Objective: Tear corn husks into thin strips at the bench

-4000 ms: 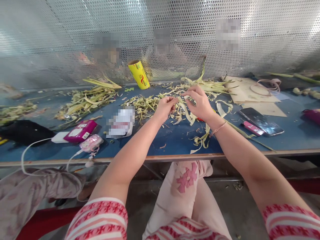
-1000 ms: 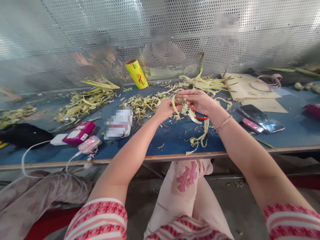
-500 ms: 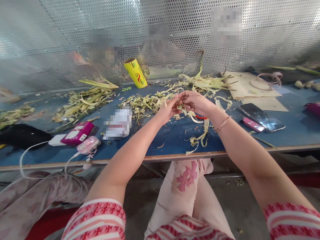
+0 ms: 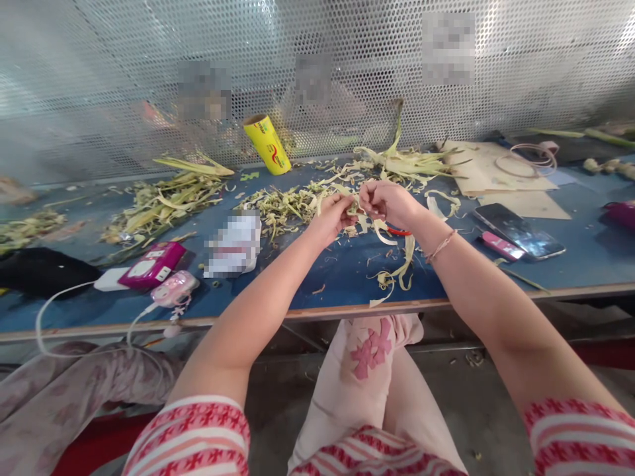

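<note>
Above the blue table, my left hand (image 4: 333, 217) pinches a pale green dried leaf strip (image 4: 354, 208), bent into a small loop or knot at the fingertips. Close on its right is my right hand (image 4: 387, 202), fingers curled and closed; whatever they pinch is hidden. Behind both hands spreads a heap of small curled, knotted leaf pieces (image 4: 285, 205). Long loose strips (image 4: 407, 261) trail over the table below my right hand, near a red thing (image 4: 398, 232) partly hidden by the wrist.
A leaf bundle (image 4: 397, 160) lies behind. A yellow tube (image 4: 268, 145) leans by the perforated metal screen (image 4: 357, 39). To the right are a phone (image 4: 520, 230), a pink stick (image 4: 502, 246) and cardboard (image 4: 479, 172); to the left, a purple pack (image 4: 153, 264) and more leaves (image 4: 163, 205).
My hands have drawn slightly apart; before, their fingertips met over the strip. The small loop at my left fingertips now shows more plainly.
</note>
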Tool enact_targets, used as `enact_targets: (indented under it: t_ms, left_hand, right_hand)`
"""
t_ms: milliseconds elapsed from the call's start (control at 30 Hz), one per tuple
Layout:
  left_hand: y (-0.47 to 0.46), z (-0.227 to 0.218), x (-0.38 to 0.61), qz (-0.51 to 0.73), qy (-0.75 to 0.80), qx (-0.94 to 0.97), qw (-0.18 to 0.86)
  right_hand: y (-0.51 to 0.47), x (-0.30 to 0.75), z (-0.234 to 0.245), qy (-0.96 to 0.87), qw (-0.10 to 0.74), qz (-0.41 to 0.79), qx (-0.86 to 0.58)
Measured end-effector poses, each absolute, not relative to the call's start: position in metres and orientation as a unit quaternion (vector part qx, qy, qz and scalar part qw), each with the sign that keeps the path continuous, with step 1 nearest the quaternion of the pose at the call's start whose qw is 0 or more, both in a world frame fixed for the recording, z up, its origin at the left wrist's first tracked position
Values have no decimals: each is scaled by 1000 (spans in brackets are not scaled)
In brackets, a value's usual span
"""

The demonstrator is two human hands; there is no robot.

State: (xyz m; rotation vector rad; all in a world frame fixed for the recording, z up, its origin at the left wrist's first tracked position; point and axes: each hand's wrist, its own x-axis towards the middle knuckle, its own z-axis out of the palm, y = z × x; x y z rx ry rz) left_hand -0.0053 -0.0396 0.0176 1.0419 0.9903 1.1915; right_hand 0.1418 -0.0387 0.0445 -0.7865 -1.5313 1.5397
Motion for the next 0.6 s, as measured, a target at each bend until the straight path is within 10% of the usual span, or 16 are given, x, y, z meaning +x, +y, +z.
enact_targets:
  t_ms: [600]
  left_hand:
    - [-41,20,-6,514,436,478,563]
  right_hand:
    - [-28,131,30,-451,465,626,-434]
